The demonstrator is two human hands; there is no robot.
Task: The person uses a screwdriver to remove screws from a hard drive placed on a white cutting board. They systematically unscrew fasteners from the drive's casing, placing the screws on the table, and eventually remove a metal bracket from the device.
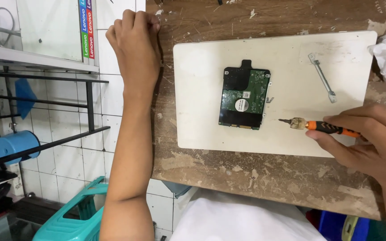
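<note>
while the right hand (371,138) pinches an orange-handled screwdriver (320,126), its tip points left at the hard drive (243,99), near and circuit side up on the white panel (202,89). left hand (135,42), fingers curled shut, grips the table edge (157,147), farther off.

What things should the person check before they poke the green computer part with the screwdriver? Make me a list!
1. Screwdriver held firmly in the right hand: ok.
2. Tip aimed at the hard drive: ok, but it is apart from the drive, not touching.
3. Drive lying flat, circuit board up, on the white board: ok.
4. Left hand steadying the drive: not ok; it rests at the table's far corner.
5. Metal bracket out of the way: ok.
6. Bit matches the screws: cannot tell, too small.
</note>
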